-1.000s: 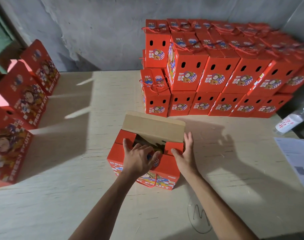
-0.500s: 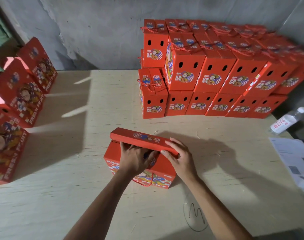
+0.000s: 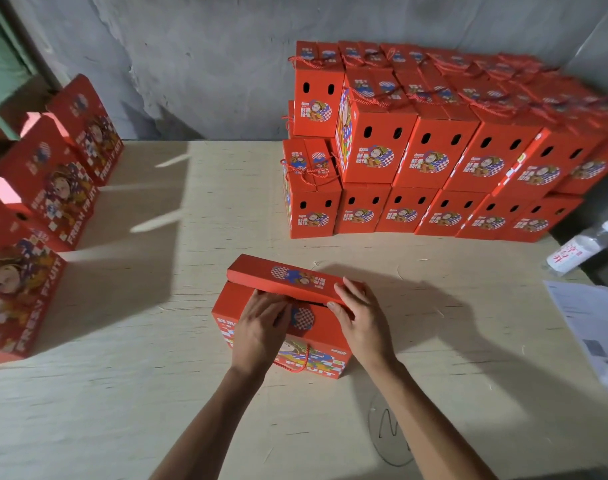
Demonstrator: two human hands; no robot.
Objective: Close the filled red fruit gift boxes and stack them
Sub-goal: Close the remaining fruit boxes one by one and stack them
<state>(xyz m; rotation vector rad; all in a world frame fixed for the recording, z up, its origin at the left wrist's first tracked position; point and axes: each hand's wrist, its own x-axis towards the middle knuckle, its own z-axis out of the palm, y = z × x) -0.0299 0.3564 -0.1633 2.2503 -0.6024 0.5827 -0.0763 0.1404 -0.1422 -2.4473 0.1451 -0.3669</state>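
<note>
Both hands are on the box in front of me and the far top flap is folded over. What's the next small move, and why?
Probably press the far flap down flat onto the box. A dark gap shows under its near edge, so the top is not yet shut. The right hand holds its end; the left hand rests on the near flap.

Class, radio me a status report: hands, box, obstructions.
Left hand and right hand pressing flaps of the red cardboard fruit gift box. Far flap nearly shut. Nothing blocking.

The brown-lined cardboard top flap (image 3: 288,279) of the red fruit gift box (image 3: 325,336) now folds down, nearly closed.
</note>
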